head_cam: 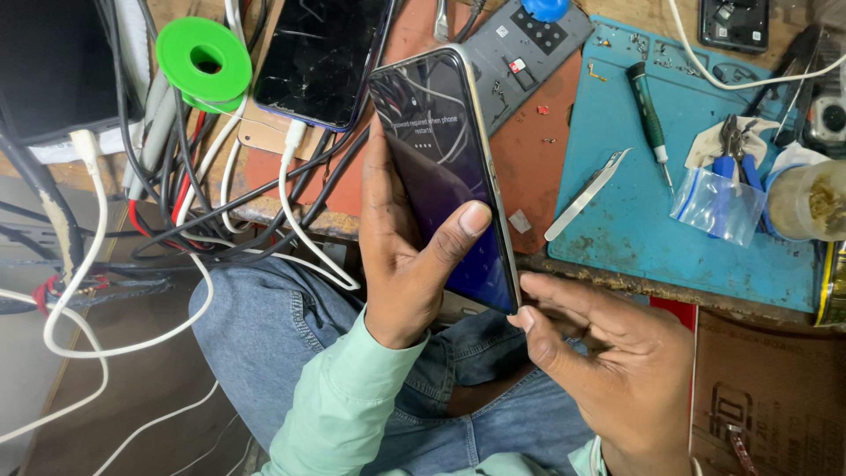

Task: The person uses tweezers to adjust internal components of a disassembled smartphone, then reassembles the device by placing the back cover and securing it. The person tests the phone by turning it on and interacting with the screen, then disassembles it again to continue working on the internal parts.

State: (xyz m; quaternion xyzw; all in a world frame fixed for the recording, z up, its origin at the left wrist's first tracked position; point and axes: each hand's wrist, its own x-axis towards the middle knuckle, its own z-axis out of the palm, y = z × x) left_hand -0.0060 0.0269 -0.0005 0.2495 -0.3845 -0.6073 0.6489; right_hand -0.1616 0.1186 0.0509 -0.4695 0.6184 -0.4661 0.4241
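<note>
**Holding a lit phone over the lap**

Gripping the dark smartphone with my left hand, fingers wrapped behind, thumb pressed flat on the lit screen. It sits tilted above the bench edge and my jeans. My right hand is half curled, fingertip touching the phone's lower corner. Tweezers lie on the blue mat nearby; a cracked phone rests beside the green spool.

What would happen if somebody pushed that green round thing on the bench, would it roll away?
Probably not as it lies: the green spool rests flat on its side, so it would likely slide. It looks like light plastic, so a nudge should move it easily. The cables around it might catch it. Stood on edge, it could roll.
</note>
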